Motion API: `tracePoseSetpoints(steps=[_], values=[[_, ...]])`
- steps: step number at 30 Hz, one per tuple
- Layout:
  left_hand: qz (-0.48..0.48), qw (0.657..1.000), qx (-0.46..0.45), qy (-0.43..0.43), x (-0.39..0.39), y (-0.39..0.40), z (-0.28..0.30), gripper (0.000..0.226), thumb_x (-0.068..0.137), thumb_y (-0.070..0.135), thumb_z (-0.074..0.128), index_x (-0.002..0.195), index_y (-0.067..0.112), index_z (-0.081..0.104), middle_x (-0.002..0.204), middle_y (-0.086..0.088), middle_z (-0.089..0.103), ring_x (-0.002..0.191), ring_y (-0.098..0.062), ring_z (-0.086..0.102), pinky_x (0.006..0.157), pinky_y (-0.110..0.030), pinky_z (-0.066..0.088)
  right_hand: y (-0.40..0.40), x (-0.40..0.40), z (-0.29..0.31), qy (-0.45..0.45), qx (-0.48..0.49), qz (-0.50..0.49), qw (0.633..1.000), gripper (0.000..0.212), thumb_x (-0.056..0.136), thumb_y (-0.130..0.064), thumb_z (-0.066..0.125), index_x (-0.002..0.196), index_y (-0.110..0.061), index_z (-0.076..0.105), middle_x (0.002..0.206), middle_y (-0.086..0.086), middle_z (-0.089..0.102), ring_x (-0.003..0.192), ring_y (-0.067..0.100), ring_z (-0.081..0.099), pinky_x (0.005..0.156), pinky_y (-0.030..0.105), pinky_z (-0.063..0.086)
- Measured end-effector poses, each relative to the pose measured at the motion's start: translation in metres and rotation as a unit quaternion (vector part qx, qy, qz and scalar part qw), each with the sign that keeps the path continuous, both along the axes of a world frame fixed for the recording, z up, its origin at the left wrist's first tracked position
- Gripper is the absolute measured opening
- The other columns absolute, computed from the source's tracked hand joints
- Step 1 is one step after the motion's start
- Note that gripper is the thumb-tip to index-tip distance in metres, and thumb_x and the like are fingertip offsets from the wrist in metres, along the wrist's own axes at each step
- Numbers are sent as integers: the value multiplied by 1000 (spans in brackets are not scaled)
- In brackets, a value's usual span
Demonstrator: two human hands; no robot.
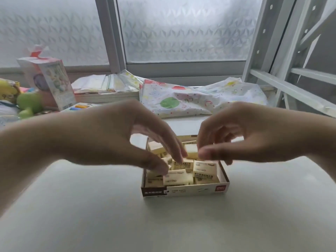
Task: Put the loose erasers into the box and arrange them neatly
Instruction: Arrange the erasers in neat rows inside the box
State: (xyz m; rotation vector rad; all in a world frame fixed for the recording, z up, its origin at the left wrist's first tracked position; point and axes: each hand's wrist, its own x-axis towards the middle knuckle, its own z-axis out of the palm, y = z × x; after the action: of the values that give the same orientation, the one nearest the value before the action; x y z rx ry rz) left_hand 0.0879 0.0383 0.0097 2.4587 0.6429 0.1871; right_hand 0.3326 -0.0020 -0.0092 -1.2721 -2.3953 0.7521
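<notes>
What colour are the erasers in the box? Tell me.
Cream, with dark printed text, seen in the head view: erasers in the box.

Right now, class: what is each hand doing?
Left hand: open, fingertips on erasers in the box.
Right hand: pinching; holding anything cannot be told.

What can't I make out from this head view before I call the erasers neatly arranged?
- Head view: the far half of the box is hidden by the left hand and right hand.
- Whether either hand grips an eraser: fingertips are blurred.
- Count of the erasers: lower layers are covered.
- Print on the box front is too small to read.
</notes>
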Motion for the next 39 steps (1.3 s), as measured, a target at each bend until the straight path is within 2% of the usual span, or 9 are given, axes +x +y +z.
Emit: tracePoseSetpoints(steps=[2,5,9,15,24,26,30,36,39], values=[[53,998,-6,-35,0,14,-2,15,80,32,74,94,31,79,102,16,78,102,-4,72,93,-29,55,5,6,1,47,32,-32,998,27,81,-46,65,87,-23,77,72,-3,72,62,11,67,62,25,57],[141,985,91,-30,2,30,-18,10,80,43,72,85,35,77,86,17,76,85,0,70,79,-34,58,15,12,-3,-2,97,-62,993,19,82,-45,69,92,-31,77,73,-9,68,67,11,63,66,33,57],[159,980,119,-2,-3,29,-38,32,73,67,64,87,39,70,93,21,70,92,2,65,81,-32,58,16,10,-10,-55,84,-49,994,23,76,-53,71,91,-37,77,84,-10,66,82,10,61,68,19,48],[172,975,140,16,-7,26,-44,32,73,65,67,92,40,69,94,23,68,95,3,64,81,-27,58,18,8,-14,-83,103,-49,990,28,69,-61,72,88,-40,76,90,-19,64,93,0,57,73,6,39],[133,983,117,45,-12,21,-39,39,68,70,64,91,40,72,100,24,66,99,1,61,80,-24,57,14,2,-15,-87,77,-16,993,23,69,-57,76,84,-42,73,91,-17,67,94,6,59,75,22,47],[120,985,125,15,-11,20,-39,34,71,66,67,92,40,73,103,23,65,103,0,61,81,-25,57,12,3,-12,-84,78,-16,993,25,67,-61,75,84,-43,73,90,-18,68,93,7,58,73,25,49],[133,979,103,-116,-9,16,-31,33,76,59,71,97,35,76,100,15,71,96,-7,69,77,-30,61,12,7,-5,-52,75,-30,995,31,63,-64,73,87,-43,72,89,-15,68,87,12,60,73,37,54],[94,980,142,-102,5,-11,-38,35,67,65,74,94,43,73,86,24,72,86,0,69,73,-17,53,13,7,-10,-94,55,-30,994,36,61,-69,73,88,-45,72,89,-13,66,87,11,59,71,31,51],[89,977,175,-85,11,-15,-43,38,62,70,74,88,42,69,83,23,70,83,-1,67,72,-16,51,14,8,-11,-105,48,-33,993,38,61,-72,71,90,-46,72,91,-14,64,89,10,58,72,26,48]])
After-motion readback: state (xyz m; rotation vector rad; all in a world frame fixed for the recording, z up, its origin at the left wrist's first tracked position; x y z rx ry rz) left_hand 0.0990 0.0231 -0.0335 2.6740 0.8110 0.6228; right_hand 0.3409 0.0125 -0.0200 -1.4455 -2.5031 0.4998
